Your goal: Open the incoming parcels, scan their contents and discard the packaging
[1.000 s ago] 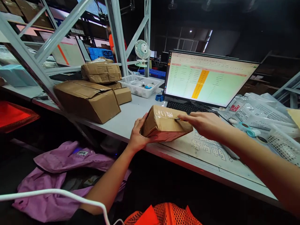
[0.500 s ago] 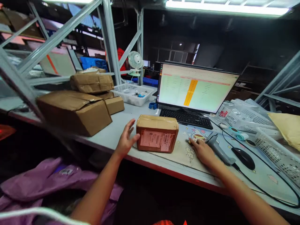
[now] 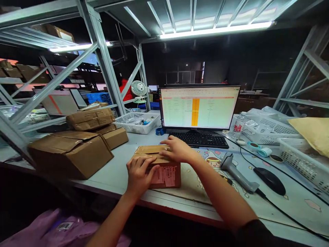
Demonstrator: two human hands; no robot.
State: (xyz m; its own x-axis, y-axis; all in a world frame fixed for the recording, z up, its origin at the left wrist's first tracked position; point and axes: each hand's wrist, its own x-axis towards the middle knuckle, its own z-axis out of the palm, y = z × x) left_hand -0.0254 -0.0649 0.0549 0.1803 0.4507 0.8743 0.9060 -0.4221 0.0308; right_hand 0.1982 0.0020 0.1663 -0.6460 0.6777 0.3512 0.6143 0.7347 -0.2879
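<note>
A small brown cardboard box point(image 3: 178, 176) with pale shipping labels on its front stands near the desk's front edge. My left hand point(image 3: 138, 173) lies over its left top edge, fingers curled on the top and thumb against the front. Across the taped top reaches my right hand point(image 3: 177, 149), its fingers extended and touching the box near the middle. Just past my right forearm, a small black-and-yellow object point(image 3: 226, 179) is partly covered. A grey barcode scanner point(image 3: 239, 175) rests on the patterned mat to the right.
Behind the box are a keyboard point(image 3: 200, 140) and a lit monitor point(image 3: 197, 106). Larger cartons point(image 3: 87, 157) are stacked at left, by a white basket point(image 3: 144, 128). A black mouse point(image 3: 269, 180), its cable and another basket point(image 3: 300, 164) lie at right.
My right hand has moved left from the mat onto the top of the box. My left hand has gone from beside the box to its top edge. The camera view has shifted.
</note>
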